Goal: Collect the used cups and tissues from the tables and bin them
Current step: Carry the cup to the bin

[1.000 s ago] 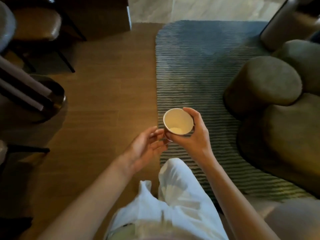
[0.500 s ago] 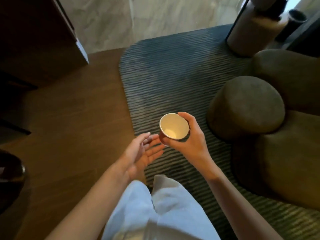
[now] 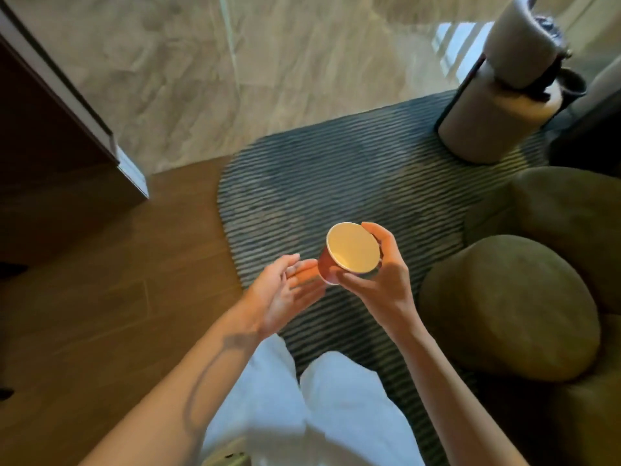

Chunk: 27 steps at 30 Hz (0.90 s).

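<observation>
A paper cup, red-brown outside and pale inside, is held in mid-air above the striped rug. My right hand grips it with fingers and thumb curled round its rim and wall. The cup tilts slightly toward me, and its inside looks bare. My left hand is held flat just left of the cup, palm turned toward it, fingertips close to its base. I cannot tell whether they touch. No tissue and no bin that I can make out are in view.
A grey striped rug lies ahead on the wood floor. Olive round cushions crowd the right side. A cylindrical stand sits at the back right. A dark cabinet is at the left, with pale stone floor beyond.
The view has swung forward and to the right, bringing the stone floor and cylindrical stand into sight. Both hands keep their pose, with the cup tilted a little more toward me.
</observation>
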Motion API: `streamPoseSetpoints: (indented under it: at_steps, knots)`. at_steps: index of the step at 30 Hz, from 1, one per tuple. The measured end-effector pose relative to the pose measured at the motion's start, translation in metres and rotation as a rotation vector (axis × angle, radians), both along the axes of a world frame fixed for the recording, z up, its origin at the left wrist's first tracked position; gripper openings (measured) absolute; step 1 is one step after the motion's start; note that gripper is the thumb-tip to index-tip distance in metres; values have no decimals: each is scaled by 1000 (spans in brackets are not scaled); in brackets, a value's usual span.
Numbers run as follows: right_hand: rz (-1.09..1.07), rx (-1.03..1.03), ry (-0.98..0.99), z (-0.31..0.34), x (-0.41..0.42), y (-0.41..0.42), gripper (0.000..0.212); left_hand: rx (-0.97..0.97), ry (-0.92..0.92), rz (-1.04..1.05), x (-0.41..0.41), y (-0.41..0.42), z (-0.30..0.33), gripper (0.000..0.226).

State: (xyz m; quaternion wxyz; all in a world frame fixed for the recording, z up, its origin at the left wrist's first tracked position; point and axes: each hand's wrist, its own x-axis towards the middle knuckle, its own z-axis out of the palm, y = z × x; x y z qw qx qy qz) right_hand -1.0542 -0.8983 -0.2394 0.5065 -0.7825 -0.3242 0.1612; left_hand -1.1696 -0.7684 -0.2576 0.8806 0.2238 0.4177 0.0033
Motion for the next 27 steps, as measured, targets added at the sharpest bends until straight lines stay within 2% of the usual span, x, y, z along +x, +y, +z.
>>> streamPoseSetpoints:
  at_steps: [7,12,17,22,27]
  knots:
    - [-96,-53,-30,-7,115,121,84,8,21,-123,122,130,-10,39]
    - [-152,-27,-22,-28,230,201,83,111,76,-183,249,214,-24,38]
    - [-158,-32,-73,-12,350,269,83,167,101,-287,385,279,-7,28]
    - [-223,-51,-122,5,466,322,82,89,59,-318,506,343,7,34]
    - [-355,-76,-73,-14,573,385,83,-24,44,-368,621,416,-8,42]
